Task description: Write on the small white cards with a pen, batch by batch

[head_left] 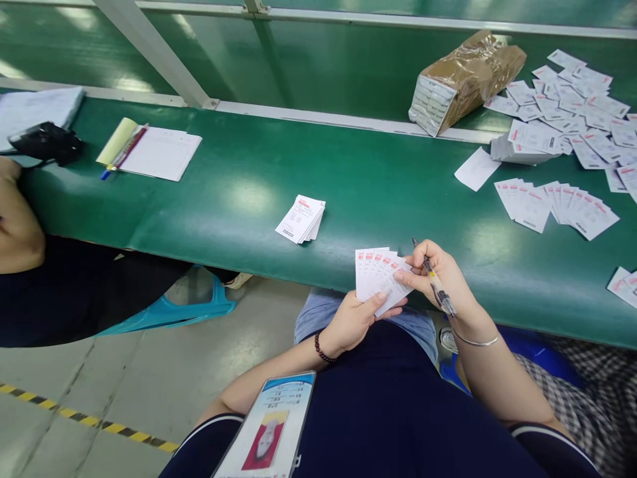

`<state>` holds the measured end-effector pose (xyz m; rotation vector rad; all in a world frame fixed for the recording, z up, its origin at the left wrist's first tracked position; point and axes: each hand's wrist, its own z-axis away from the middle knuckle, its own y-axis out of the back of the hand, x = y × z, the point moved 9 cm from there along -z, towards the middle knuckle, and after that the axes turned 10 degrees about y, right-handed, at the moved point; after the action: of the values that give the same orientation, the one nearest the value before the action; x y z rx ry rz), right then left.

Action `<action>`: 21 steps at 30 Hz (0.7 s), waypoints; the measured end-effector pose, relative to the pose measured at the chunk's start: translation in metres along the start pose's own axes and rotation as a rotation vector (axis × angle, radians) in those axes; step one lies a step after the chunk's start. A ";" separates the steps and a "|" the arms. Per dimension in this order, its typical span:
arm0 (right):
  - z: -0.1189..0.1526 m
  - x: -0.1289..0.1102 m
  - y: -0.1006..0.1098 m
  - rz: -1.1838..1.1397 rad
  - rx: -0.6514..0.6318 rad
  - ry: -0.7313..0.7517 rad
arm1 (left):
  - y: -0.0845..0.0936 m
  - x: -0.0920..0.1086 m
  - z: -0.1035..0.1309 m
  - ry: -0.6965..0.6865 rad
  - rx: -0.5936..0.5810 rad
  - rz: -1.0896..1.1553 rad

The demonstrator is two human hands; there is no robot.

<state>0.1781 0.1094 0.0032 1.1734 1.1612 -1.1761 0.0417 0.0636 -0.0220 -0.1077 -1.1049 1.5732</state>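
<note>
Several white printed cards [371,275] with red marks are fanned out near the table's front edge. My left hand [355,318] grips the fan from below, its thumb across the lower part of the cards. My right hand [440,279] pinches the fan's right side between thumb and fingers. A pen [438,285] also rests in my right hand, lying slantwise across the fingers. Ahead and to the left of the fan, a small stack of similar cards [301,219] lies on the green table [239,199].
At the right are a heap of loose cards [572,99], a taller card stack [522,156] and fanned cards [580,206]. A plastic-wrapped carton [462,86] stands at the back. Left lie a notepad [159,154] with pens and a black object [47,143], beside another person's arm [17,219].
</note>
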 end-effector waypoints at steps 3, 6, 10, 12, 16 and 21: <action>-0.001 0.000 0.001 0.022 0.022 -0.001 | 0.000 0.000 0.001 -0.019 0.001 -0.029; -0.002 -0.002 -0.001 0.011 0.031 -0.016 | 0.001 0.000 0.000 -0.042 -0.002 -0.049; -0.003 -0.004 -0.003 -0.019 0.048 -0.031 | 0.002 0.002 0.000 -0.078 0.005 -0.076; -0.003 -0.002 -0.004 -0.027 0.048 -0.034 | 0.003 0.003 0.000 -0.089 0.014 -0.083; -0.002 0.002 -0.002 -0.039 0.031 -0.037 | 0.003 0.003 0.000 -0.071 0.011 -0.071; -0.005 -0.003 -0.012 -0.066 -0.079 -0.058 | 0.001 -0.001 0.002 -0.017 -0.014 -0.015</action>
<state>0.1658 0.1139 0.0050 1.0418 1.1999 -1.1953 0.0404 0.0618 -0.0222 -0.0958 -1.1273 1.5559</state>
